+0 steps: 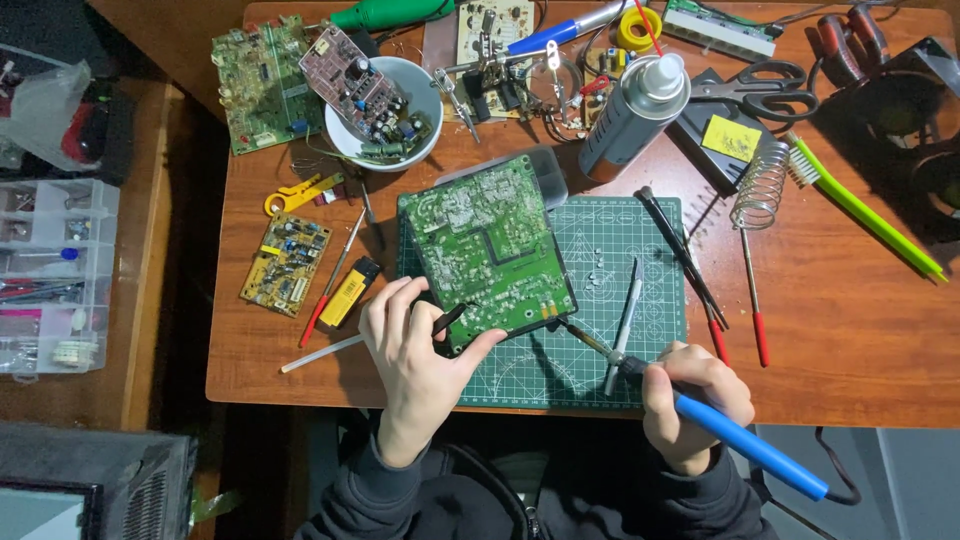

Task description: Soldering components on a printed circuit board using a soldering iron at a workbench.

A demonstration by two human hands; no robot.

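L hand [415, 350] sits at the near-left corner of the green circuit board [487, 250], fingers curled and closed on a thin black tool [447, 321], thumb pressed to the board's lower edge; board lies tilted, solder side up, partly on the green cutting mat [610, 300]. R hand [690, 395] is wrapped shut round the blue-handled soldering iron [700, 410], held like a pen, wrist low at the desk's near edge; its tip meets the board's near-right corner; cable trails off to the right. Tweezers [625, 320] lie on the mat just beside the iron's shaft. Surface is a wooden desk [850, 330], crowded: white bowl [385, 110] w/ a small board and parts at the back, spray can [635, 110] lying beside it, scissors [765, 85], coil iron stand [760, 185], green brush [865, 205], yellow board [287, 262] at left. Clear parts organiser [55, 275] sits on a side table to the left; dark sleeves at frame bottom.
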